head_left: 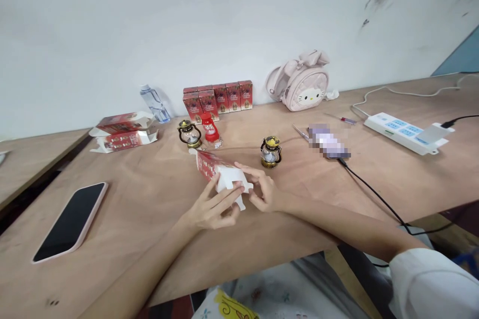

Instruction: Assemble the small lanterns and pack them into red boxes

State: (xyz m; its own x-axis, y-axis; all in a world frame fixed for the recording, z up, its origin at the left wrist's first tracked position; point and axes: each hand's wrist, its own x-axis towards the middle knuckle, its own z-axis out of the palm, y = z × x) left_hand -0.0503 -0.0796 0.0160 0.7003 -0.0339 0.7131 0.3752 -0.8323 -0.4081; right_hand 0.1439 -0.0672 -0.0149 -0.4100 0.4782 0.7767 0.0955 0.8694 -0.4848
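Head view: the left hand (215,208) and right hand (266,191) both grip a red-and-white carton (214,163), fingers at its white-flapped end, near the middle of the worktop (157,204). Around the carton, a brass-coloured lantern (270,153) stands at 2 o'clock, a second lantern (189,136) at 11 beside a red lantern (210,128), red boxes (221,98) at 12, a phone (71,222) at 8.
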